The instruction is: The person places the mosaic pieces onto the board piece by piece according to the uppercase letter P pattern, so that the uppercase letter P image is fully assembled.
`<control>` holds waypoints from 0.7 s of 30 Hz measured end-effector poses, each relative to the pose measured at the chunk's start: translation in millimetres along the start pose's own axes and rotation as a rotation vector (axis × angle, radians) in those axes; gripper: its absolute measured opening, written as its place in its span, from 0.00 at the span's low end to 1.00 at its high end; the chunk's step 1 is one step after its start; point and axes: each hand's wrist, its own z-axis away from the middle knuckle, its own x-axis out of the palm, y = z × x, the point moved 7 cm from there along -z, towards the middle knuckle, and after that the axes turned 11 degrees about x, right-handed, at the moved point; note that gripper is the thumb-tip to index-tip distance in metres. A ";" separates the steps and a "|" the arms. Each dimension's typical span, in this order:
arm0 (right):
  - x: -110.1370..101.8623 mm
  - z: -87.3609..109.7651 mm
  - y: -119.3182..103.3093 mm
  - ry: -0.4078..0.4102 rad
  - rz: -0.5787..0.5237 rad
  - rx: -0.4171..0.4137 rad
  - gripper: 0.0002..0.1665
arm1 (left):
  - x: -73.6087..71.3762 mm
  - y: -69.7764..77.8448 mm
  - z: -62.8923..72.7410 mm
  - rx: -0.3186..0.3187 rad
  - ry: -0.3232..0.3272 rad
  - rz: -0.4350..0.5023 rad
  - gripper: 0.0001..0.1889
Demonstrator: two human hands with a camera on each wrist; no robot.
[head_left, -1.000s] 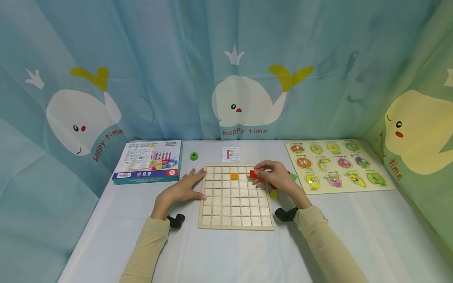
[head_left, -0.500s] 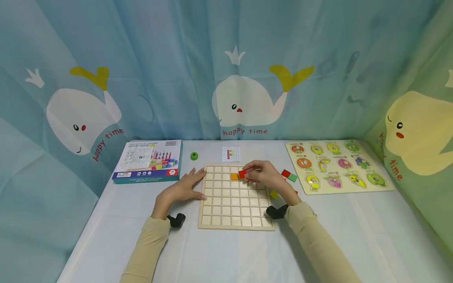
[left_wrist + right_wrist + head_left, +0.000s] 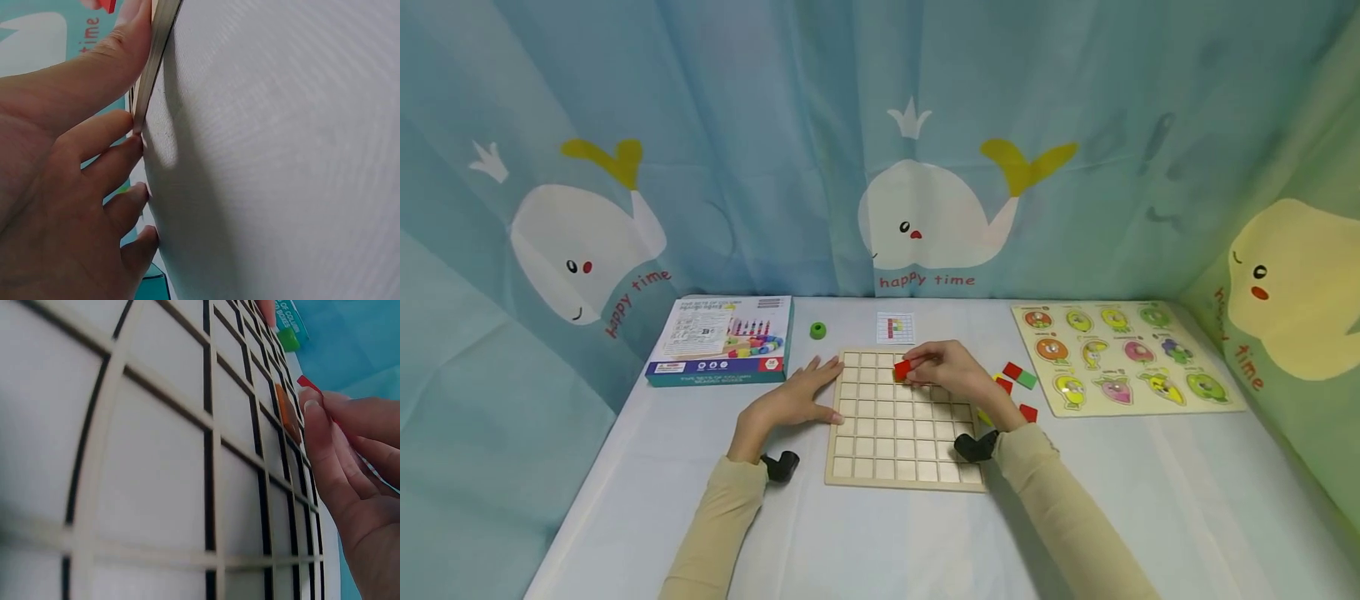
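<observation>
The wooden board point(image 3: 885, 429) lies flat on the white cloth point(image 3: 865, 550), with rows of little squares all over it. The left hand point(image 3: 795, 400) is at the board's left edge. Its fingers are spread out and loose, touching the edge but not curled round anything. The right hand point(image 3: 953, 371) reaches over the far part of the board and pinches a small red tile point(image 3: 902, 370) between thumb and finger. That red tile is tipped a bit, above the far part of the board — I can't tell if it touches anything below. An orange tile point(image 3: 287, 415) sits in one of the board's squares, near the red one.

More tiles lie just off the board's right side: a red one with a green tile point(image 3: 1027, 379) next to it, another red one, and some yellow, partly hidden by the right arm. Further right of the board is a fruit puzzle point(image 3: 1047, 382). Just past the board's far edge is a little picture card point(image 3: 896, 328), with a green bead point(image 3: 817, 331) to the far left of the board. A toy box point(image 3: 718, 342) is further left of the board — past the bead. Behind the board hangs a blue curtain point(image 3: 775, 167) with whales on it.
</observation>
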 end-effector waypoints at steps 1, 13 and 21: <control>1.2 -0.9 -0.7 0.003 0.010 -0.001 0.18 | 0.3 -0.1 -0.6 0.000 -0.003 -0.002 0.49; 15.8 -9.6 -9.8 0.049 0.147 -0.062 0.16 | 2.9 -3.6 -3.9 -0.017 -0.010 -0.020 0.49; 22.5 -15.9 -12.5 0.072 0.223 -0.088 0.14 | 2.0 -5.1 -3.0 -0.021 -0.007 -0.013 0.50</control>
